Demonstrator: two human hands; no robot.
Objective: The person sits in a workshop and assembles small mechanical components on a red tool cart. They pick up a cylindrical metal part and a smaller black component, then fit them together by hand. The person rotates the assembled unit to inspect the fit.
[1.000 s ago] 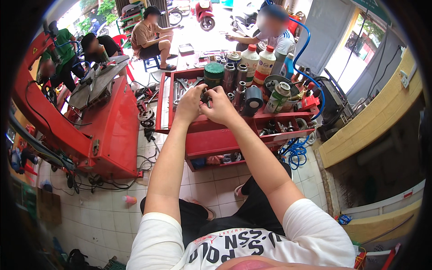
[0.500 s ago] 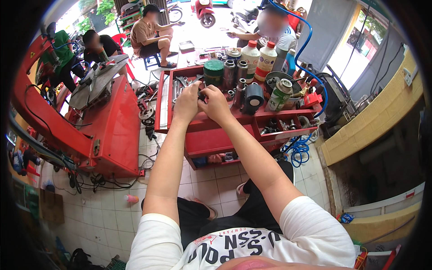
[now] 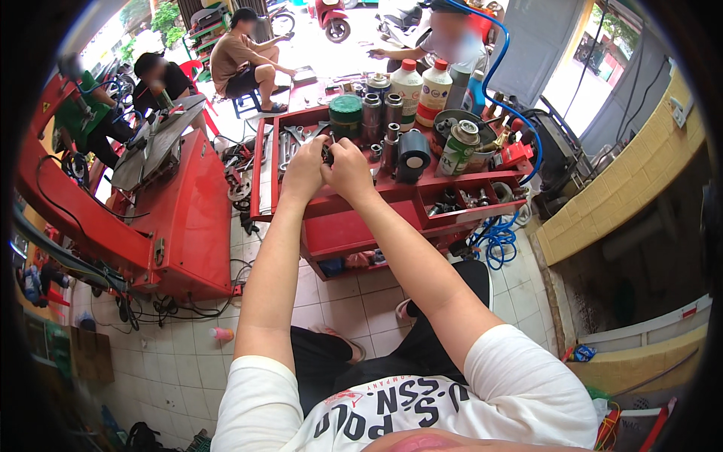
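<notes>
Both my hands meet over the left half of a red tool cart (image 3: 361, 232). Closed fingers of my left hand (image 3: 304, 172) and my right hand (image 3: 349, 170) press around a small dark object (image 3: 327, 154), mostly hidden, so its kind cannot be made out. Just left of my left hand, several wrenches (image 3: 286, 147) lie in the cart's tray. Beyond my hands stands a green round tub (image 3: 346, 115). Metal sockets (image 3: 389, 151) and a black roll of tape (image 3: 413, 157) are right of my right hand.
Two white bottles with red caps (image 3: 407, 94) and a green-white spray can (image 3: 459, 148) crowd the cart top. A blue hose (image 3: 520, 113) hangs at its right. A red machine (image 3: 188, 218) stands left. Co-workers sit beyond, one in a brown shirt (image 3: 235, 56). Cables (image 3: 188, 307) lie on the floor.
My hands have shifted slightly left in the picture, still together around the small dark object. The view has turned a little. The brown-shirted person's arm now reaches lower, toward a tray.
</notes>
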